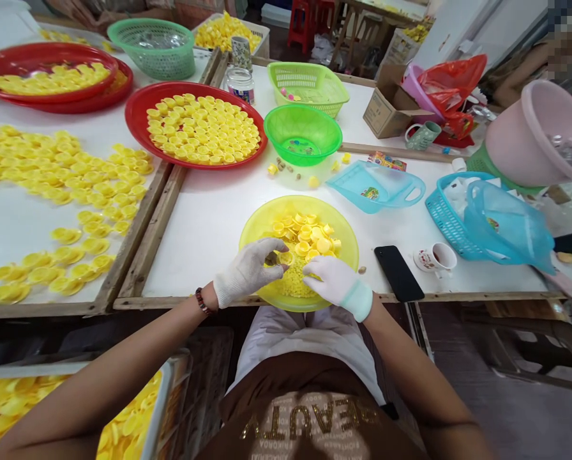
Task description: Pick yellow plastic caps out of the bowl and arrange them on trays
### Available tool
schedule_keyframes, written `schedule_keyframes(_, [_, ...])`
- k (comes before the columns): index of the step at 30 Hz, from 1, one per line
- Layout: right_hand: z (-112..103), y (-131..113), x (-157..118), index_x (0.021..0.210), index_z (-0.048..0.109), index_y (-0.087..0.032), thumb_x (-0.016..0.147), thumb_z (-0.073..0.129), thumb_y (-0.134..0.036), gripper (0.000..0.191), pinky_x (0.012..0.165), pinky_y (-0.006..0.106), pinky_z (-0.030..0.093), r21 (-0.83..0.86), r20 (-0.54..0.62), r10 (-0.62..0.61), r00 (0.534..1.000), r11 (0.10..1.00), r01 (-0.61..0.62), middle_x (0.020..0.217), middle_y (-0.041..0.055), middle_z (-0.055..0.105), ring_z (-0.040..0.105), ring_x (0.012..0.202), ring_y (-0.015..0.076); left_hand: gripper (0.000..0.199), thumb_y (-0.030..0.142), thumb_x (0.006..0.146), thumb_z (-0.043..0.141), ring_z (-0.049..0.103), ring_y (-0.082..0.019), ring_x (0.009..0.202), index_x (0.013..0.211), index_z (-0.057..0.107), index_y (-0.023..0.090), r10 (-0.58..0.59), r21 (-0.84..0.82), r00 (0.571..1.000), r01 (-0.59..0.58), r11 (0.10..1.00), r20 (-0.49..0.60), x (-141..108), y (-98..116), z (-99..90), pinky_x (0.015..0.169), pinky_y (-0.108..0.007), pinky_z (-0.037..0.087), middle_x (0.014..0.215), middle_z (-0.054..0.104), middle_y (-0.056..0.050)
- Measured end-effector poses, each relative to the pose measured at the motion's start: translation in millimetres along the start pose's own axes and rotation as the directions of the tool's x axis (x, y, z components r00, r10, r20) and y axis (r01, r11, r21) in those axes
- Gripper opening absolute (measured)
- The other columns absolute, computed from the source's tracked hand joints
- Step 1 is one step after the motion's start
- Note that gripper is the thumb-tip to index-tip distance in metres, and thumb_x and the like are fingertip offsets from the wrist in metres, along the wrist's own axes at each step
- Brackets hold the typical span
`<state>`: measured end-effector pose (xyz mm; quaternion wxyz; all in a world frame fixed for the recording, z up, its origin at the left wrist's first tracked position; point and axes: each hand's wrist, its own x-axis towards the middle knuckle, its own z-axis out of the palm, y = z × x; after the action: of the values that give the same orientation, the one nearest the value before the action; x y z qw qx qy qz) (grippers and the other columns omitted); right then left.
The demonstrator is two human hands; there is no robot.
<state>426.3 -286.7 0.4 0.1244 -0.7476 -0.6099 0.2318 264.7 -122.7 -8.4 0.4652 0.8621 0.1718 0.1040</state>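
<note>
A shallow, round bowl (251, 220) of translucent yellow plastic is set at the lower centre of the frame, on the white tabletop (195, 243). In its upper half, smooth yellow cup-shaped pieces (309, 236) with flared rims are heaped; in its lower half, a grainy layer of small pale-yellow pellets (293, 281) is seen.

Over the bowl's left side, the left hand (248, 271) is covered by a ribbed white knit glove; its thumb and forefinger are held apart with a yellow piece between their tips, but whether it is pinched cannot be told. Over the right side, the right hand (334, 281) is gloved in finer white fabric with a pale-green cuff; its fingers are curled close together by the heap, and whether anything is gripped cannot be told.

At the upper left of centre, similar pieces are spread in a wide, glossy red tray (137, 121). At centre right, a flat black phone (399, 273) is laid beside a rounded, glossy mug (436, 257).
</note>
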Motion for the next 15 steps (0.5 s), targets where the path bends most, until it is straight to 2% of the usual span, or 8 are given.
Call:
schedule_keyframes(3, [12.5,-8.5,6.1,0.100,0.070,-0.017,0.096,0.055,-0.029,0.019,0.093,0.037,0.045,-0.019,-0.014,0.043,0.999,0.999,-0.043,0.105,0.0100,0.071,0.064,0.103,0.0246,0.033,0.038,0.081,0.068,0.064,-0.018,0.075,0.104,0.066,0.015,-0.116,-0.050,0.993,0.116,0.992,0.001,-8.9,3.1,-16.0,0.068,-0.028,0.050,0.086,0.069,-0.005])
schedule_keyframes(5, [22.3,-12.4,9.8,0.108,0.069,-0.017,0.095,0.057,-0.032,0.023,0.094,0.038,0.046,-0.019,-0.004,0.063,0.998,0.998,-0.063,0.109,0.0113,0.071,0.065,0.105,0.0264,0.032,0.039,0.080,0.070,0.062,-0.017,0.071,0.101,0.066,0.014,-0.172,-0.045,0.984,0.170,0.984,-0.048,-15.3,3.1,-30.1,0.063,-0.026,0.048,0.082,0.067,-0.004])
schedule_keyframes(9, [29.9,-20.5,18.4,0.111,0.067,-0.017,0.094,0.058,-0.032,0.024,0.096,0.040,0.048,0.078,-0.063,0.017,0.998,0.997,-0.012,0.111,0.0111,0.072,0.066,0.104,0.0264,0.027,0.027,0.078,0.071,0.061,-0.016,0.071,0.102,0.066,0.015,-0.124,0.154,0.967,0.161,0.975,-0.222,-31.9,0.6,-53.4,0.071,-0.028,0.049,0.090,0.067,-0.005])
schedule_keyframes(12, [21.6,-33.8,23.0,0.109,0.068,-0.019,0.099,0.053,-0.033,0.023,0.094,0.039,0.050,0.250,-0.155,-0.002,0.988,0.967,0.041,0.111,0.0093,0.072,0.065,0.103,0.0244,0.027,0.025,0.080,0.069,0.063,-0.017,0.075,0.105,0.065,0.016,-0.046,0.216,0.979,0.089,0.972,-0.198,-41.5,1.7,-49.4,0.077,-0.030,0.050,0.091,0.068,-0.005])
schedule_keyframes(15, [12.4,-43.3,29.6,0.117,0.066,-0.018,0.100,0.056,-0.037,0.028,0.092,0.040,0.054,0.362,-0.175,0.013,0.984,0.931,0.053,0.118,0.0094,0.068,0.065,0.104,0.0228,0.026,0.023,0.082,0.067,0.065,-0.018,0.079,0.106,0.063,0.016,0.065,0.227,0.986,-0.028,0.973,-0.156,-40.5,2.0,-30.3,0.078,-0.030,0.051,0.093,0.068,-0.005])
